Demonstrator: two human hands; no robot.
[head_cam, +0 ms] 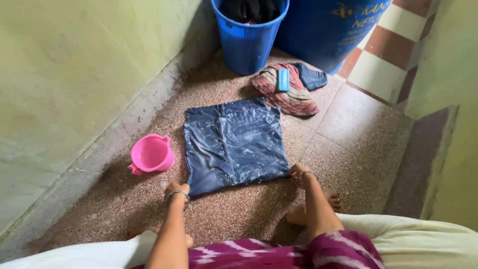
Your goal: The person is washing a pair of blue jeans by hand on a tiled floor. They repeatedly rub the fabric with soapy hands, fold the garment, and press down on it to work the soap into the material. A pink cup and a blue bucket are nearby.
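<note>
Speckled floor [348, 119], washing corner. I log: wet blue cloth [233, 144] flat, long axis running away from me; left hand [177, 192] and right hand [299, 173] fingers pinching its near corners, equally close.

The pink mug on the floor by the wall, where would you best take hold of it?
Grip the pink mug by its small handle at the lower left, coming from above on the wall side. It stands upright with its mouth open, apart from the wet blue cloth, and the handle is the one part that sticks out from the round body.

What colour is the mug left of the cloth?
Pink; the mug shows best in the head view.
</note>
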